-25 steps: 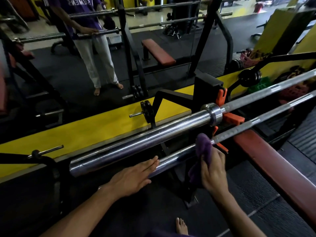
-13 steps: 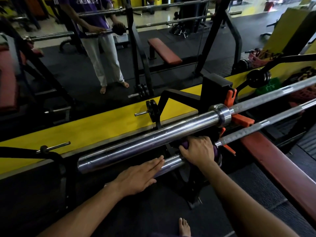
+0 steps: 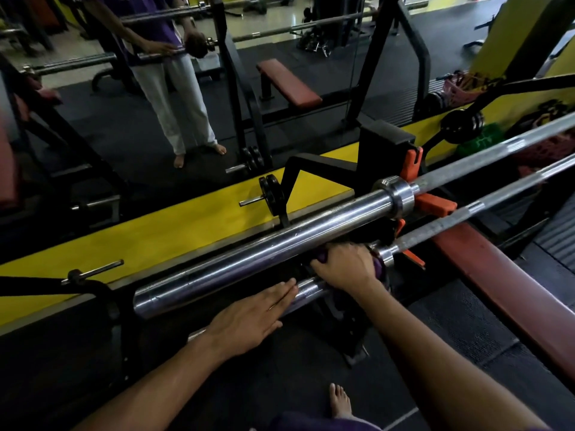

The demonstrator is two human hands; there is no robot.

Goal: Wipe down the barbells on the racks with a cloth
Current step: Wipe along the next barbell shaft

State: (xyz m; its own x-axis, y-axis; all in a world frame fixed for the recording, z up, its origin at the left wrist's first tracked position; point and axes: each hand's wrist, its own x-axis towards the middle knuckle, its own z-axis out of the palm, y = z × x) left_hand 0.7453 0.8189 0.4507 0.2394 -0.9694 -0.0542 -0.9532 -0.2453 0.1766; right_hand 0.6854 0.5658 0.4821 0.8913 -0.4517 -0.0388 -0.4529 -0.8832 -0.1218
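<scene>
**Right hand wraps the purple cloth around the lower barbell**

Two barbells lie on the rack, one above the other. The right hand (image 3: 345,267) closes its grip around the sleeve of the lower barbell (image 3: 311,289), near the collar, and the purple cloth (image 3: 379,269) sits between the palm and the steel. Only small parts of the cloth show — a fold at the fingertips and a strip at the heel of the hand. The left hand (image 3: 249,321) lies flat on the same sleeve, nearer to its free end, with the fingers straight and close together; its fingertips are just beside the right hand, and it holds nothing. The upper barbell (image 3: 264,253) runs directly above both hands and does not touch them.

White letters stand on the purple shirt of the person in the mirror (image 3: 140,104), but they are cut off at the top edge and reversed, so I cannot read them. No brand mark is legible on the bars.

The rack (image 3: 382,144) is black with orange hooks (image 3: 435,205). The free end of the lower sleeve is hidden under the left forearm. A red bench pad (image 3: 510,284) lies at the right, and a bare foot (image 3: 340,401) shows at the bottom edge.
</scene>
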